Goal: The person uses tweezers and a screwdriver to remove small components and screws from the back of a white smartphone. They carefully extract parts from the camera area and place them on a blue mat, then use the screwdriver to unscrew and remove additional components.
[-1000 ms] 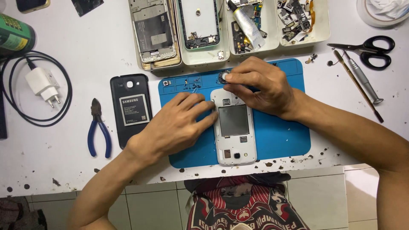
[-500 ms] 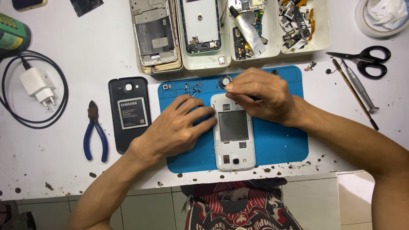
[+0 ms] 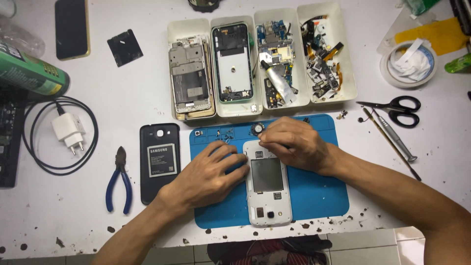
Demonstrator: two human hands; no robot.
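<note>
At the centre of the frame, on the blue mat [image 3: 314, 196], lies the opened white phone [image 3: 267, 184], back side up, with its battery bay empty. My left hand [image 3: 208, 176] rests flat against the phone's left edge, fingers extended and pressing the frame to steady it; they are not closed around anything. My right hand [image 3: 294, 145] sits over the top end of the phone, fingers curled together in a pinch at the upper edge. Whether they hold a small part or a tool I cannot tell, since the fingertips are hidden.

Step in hand, as I judge it: work on the top section of the phone's mid-frame, most likely removing or seating a small component or screw near the camera area.

Left of the mat lies the black back cover with battery [image 3: 159, 162], and further left the blue-handled pliers [image 3: 119, 179]. At the upper centre stand the white trays [image 3: 260, 61] of spare parts. At the right of the frame lie the scissors [image 3: 395, 108] and a screwdriver [image 3: 396, 138].

The next move calls for steady left-hand pressure and a fine, controlled pinch, keeping any loose piece on the mat and not on the bare desk [image 3: 137, 93].
</note>
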